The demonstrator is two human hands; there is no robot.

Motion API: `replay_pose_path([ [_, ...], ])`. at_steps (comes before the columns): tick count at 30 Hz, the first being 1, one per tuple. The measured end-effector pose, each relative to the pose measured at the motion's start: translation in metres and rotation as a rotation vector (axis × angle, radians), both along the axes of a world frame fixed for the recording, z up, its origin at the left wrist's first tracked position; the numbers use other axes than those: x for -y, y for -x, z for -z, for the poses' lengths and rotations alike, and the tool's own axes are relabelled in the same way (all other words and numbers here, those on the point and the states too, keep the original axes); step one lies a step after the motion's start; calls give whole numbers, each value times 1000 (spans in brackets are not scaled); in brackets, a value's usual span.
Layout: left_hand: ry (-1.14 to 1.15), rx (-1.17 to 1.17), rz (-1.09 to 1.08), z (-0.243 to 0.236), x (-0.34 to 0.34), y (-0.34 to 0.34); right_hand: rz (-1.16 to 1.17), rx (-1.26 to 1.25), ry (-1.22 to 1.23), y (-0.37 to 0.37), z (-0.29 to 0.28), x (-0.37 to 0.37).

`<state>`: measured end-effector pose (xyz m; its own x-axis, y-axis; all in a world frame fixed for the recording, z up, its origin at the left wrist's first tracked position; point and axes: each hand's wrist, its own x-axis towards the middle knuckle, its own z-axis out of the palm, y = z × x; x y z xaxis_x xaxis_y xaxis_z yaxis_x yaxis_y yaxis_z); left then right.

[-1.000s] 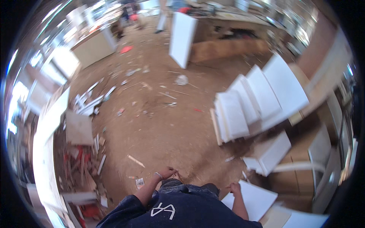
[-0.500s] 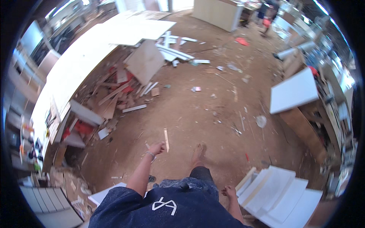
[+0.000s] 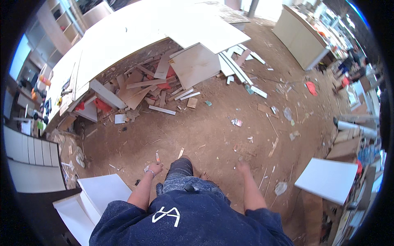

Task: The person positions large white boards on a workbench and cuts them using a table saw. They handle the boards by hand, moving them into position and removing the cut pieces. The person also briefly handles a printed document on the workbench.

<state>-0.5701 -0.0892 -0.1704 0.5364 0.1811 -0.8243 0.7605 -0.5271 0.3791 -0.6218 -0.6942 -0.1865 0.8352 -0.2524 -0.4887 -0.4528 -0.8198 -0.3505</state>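
My left hand (image 3: 155, 168), with a light band at its wrist, hangs low in front of my left thigh. Its fingers are closed on a short slim orange-and-white tool (image 3: 157, 156) that points forward; its exact kind is too small to make out. My right hand (image 3: 243, 166) is held out over the dirt floor, apart from anything. Blur hides its fingers. A small strip of wood (image 3: 181, 153) lies on the floor just ahead of my left hand.
A long white-topped workbench (image 3: 123, 45) runs along the left, with wood offcuts (image 3: 137, 84) heaped under it. White panels (image 3: 104, 190) lean at my near left; another white panel (image 3: 328, 178) juts out at right. A wooden cabinet (image 3: 301, 39) and people (image 3: 349, 67) are far right.
My body and view have turned right and moved forward; the bench and offcuts are closer. My right hand has come up and forward from beside the white panels. My left hand keeps low.
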Motion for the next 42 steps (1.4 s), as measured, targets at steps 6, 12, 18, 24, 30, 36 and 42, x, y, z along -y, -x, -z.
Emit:
replay_pose_path([
  [6,-304,407,1091,44,38,-39,-270,389,-112,-358,-161,-93],
  [12,159,-35,-321,7,129,-128,-790,249,65,-549,-208,-204],
  [18,320,204,-1032,-78,140,-177,-956,278,220,-722,-127,-270],
  [24,53,83,-1673,-78,186,-71,-596,257,187,-865,-43,-351],
  [30,127,-284,-1579,-97,333,8,-774,429,313,-940,57,-431],
  [36,211,-260,-1348,-111,330,-170,-1104,649,593,-981,58,-431],
  [42,235,48,-1424,-125,250,-313,-1334,414,403,-966,41,-414],
])
